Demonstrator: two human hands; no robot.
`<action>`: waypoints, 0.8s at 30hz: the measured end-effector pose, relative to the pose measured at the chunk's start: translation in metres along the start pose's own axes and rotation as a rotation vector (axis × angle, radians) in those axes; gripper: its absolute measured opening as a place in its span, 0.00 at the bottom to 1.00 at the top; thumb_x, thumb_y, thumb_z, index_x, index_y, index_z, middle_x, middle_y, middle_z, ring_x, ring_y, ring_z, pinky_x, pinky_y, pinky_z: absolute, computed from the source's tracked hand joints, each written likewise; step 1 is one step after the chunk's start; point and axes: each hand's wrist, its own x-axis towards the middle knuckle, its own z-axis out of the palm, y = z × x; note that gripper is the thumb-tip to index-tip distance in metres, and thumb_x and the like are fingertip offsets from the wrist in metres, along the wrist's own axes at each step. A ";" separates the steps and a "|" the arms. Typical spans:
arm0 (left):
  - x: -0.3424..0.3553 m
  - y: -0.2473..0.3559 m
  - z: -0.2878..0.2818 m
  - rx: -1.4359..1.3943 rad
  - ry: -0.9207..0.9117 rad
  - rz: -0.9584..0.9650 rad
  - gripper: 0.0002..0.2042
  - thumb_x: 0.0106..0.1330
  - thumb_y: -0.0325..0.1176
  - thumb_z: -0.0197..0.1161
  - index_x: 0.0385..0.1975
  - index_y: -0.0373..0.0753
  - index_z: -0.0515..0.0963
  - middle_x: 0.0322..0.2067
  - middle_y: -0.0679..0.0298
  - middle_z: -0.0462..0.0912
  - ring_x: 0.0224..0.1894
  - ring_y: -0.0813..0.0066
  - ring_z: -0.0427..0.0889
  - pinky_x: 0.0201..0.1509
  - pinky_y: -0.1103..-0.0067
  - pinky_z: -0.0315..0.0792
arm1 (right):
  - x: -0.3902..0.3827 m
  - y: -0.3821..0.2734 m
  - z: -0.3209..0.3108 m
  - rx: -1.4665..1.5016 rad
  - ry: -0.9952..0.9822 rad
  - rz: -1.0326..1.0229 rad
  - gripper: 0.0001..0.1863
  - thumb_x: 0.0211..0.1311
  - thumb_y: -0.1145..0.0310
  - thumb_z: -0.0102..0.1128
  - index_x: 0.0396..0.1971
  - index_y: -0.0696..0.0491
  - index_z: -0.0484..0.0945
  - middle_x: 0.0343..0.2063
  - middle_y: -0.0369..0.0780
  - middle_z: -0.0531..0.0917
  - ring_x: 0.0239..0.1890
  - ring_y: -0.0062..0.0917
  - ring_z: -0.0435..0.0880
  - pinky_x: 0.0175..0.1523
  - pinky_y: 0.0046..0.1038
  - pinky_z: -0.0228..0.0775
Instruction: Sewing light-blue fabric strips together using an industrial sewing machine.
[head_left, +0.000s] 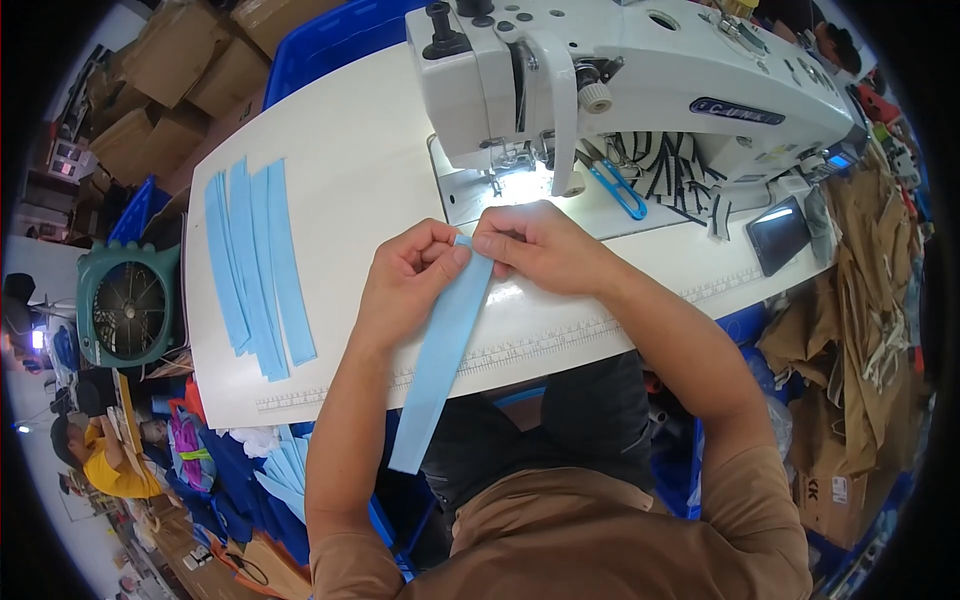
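At a white sewing table (pixel 345 190) in a crowded workshop, a person pinches the upper end of a light-blue fabric strip (pixel 450 330) just short of an industrial sewing machine (pixel 640 80). The left hand (pixel 405 275) grips the strip's left edge between thumb and bent fingers; the right hand (pixel 545 245) closes on the same end from the other side, thumb on top. The strip slants down across the front edge of the table, its squared lower end over the person's lap.

The work looks to be at the preparing stage for this piece: its end is not under the presser foot (pixel 496 184), and no seam can be made out on it. More blue strips (pixel 256 270) lie fanned side by side at the left, and a loose bunch (pixel 285 468) hangs below the table's edge; whether either group is finished or waiting cannot be told.

The cloth appears matte, thin and flat, cut long and narrow with straight sides. Around it are harder surfaces: smooth white tabletop printed with a ruler scale (pixel 520 350), glossy machine casing, blue-handled thread snips (pixel 622 190) beside short, dark trimmings (pixel 672 170), and crumpled brown paper (pixel 870 260) at far right.
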 end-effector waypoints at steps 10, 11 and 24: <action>0.000 -0.004 -0.002 -0.028 0.007 0.023 0.08 0.71 0.33 0.65 0.40 0.35 0.81 0.25 0.74 0.81 0.30 0.89 0.74 0.38 0.87 0.68 | 0.000 -0.004 0.002 0.030 0.012 0.032 0.12 0.73 0.65 0.57 0.31 0.57 0.77 0.23 0.34 0.79 0.26 0.17 0.75 0.32 0.24 0.67; 0.001 -0.005 -0.003 -0.027 0.008 0.024 0.08 0.71 0.33 0.65 0.40 0.35 0.81 0.25 0.74 0.81 0.30 0.89 0.74 0.38 0.87 0.68 | 0.000 -0.005 0.002 0.102 0.039 0.027 0.11 0.73 0.65 0.59 0.32 0.56 0.78 0.24 0.34 0.79 0.26 0.17 0.75 0.32 0.24 0.67; 0.005 -0.003 -0.005 0.055 0.074 -0.030 0.07 0.72 0.33 0.63 0.38 0.35 0.80 0.25 0.76 0.77 0.30 0.90 0.71 0.39 0.87 0.67 | 0.001 0.001 0.012 0.029 0.236 -0.033 0.07 0.67 0.68 0.65 0.37 0.56 0.83 0.23 0.36 0.82 0.24 0.17 0.75 0.32 0.23 0.68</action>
